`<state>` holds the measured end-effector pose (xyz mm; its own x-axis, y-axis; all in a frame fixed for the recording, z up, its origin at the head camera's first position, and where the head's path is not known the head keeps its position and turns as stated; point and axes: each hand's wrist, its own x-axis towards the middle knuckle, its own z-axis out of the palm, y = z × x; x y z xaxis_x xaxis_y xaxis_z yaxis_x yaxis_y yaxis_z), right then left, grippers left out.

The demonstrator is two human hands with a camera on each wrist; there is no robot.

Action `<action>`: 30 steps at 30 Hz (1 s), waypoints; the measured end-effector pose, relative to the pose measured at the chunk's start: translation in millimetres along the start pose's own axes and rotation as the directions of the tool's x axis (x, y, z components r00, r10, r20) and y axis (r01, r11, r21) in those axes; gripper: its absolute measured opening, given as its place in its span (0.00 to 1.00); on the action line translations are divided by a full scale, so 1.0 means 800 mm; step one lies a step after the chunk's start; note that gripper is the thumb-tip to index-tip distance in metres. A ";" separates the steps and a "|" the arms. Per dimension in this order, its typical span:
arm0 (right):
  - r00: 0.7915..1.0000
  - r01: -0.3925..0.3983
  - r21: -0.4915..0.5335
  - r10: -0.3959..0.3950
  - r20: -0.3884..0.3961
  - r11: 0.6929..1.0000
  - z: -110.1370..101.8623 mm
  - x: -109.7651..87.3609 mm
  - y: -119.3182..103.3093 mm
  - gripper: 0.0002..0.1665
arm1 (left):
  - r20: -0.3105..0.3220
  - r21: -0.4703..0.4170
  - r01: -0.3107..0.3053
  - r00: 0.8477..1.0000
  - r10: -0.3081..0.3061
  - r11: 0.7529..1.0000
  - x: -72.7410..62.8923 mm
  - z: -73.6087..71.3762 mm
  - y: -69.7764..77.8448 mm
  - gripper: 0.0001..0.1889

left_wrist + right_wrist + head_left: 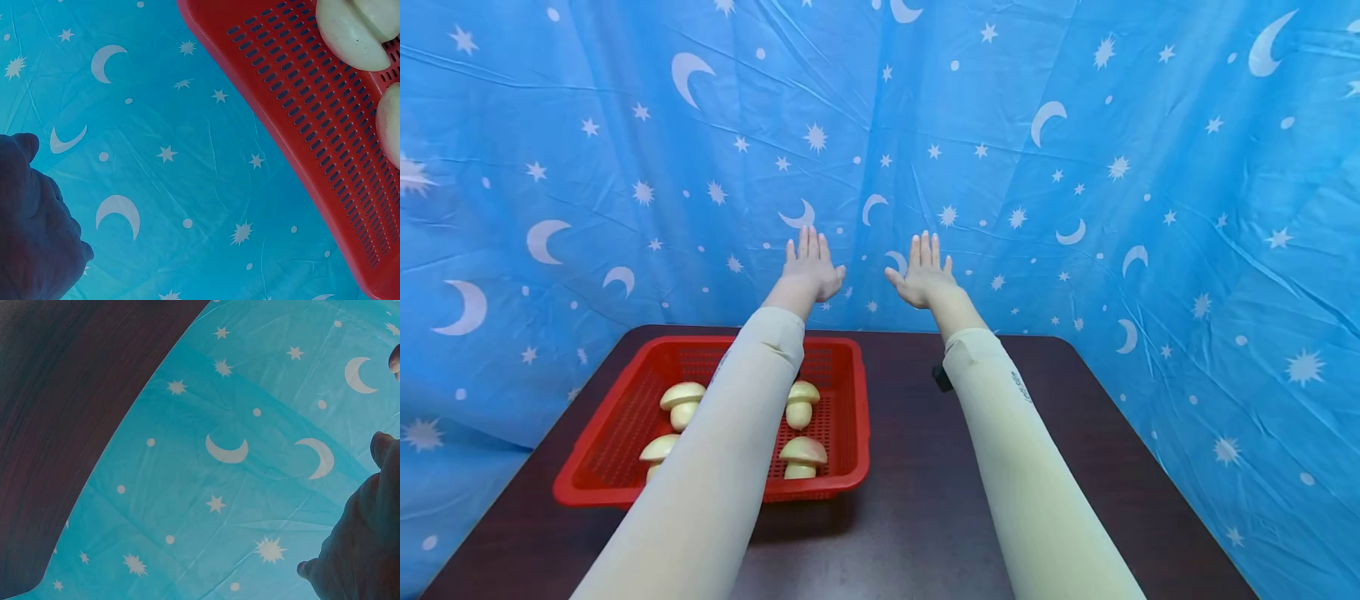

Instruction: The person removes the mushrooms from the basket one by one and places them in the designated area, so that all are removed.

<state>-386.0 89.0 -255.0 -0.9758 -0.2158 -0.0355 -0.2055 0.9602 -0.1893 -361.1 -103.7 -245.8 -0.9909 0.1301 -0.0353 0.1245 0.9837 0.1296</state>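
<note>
Both hands are held out in front, past the table's far edge, with straight fingers and nothing in them. My left hand [808, 271] is raised beyond the back of a red plastic basket [863, 417]. To its right, a short gap away, my right hand [927, 277] is held up in the same manner. Inside the basket lie several pale mushroom-shaped pieces, among them one mushroom [801, 404] and another mushroom [803, 457] with a pinkish cap; my left sleeve hides part of the basket. In the left wrist view the basket's slotted wall [300, 119] shows at the right.
A dark brown table [910, 467] carries the basket on its left side. Blue curtains [925, 108] with white moons and stars hang behind the table and along both sides. A small black object [942, 377] shows beside my right forearm.
</note>
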 end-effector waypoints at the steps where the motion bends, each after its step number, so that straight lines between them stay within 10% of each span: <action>1: 1.000 -0.001 0.001 0.001 -0.003 1.000 0.000 0.000 -0.001 0.49 | -0.002 0.001 0.000 1.000 0.000 1.000 0.000 0.000 0.000 0.36; 30: 0.996 0.023 0.014 -0.024 0.085 1.000 0.010 -0.006 -0.004 0.45 | -0.055 0.058 -0.048 0.997 0.051 0.997 0.005 0.016 -0.021 0.28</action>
<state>-379.9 86.0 -261.9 -0.9606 -0.2532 -0.1143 -0.2268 0.9524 -0.2036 -366.4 -117.7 -261.0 -0.9846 0.1728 0.0260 0.1743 0.9820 0.0730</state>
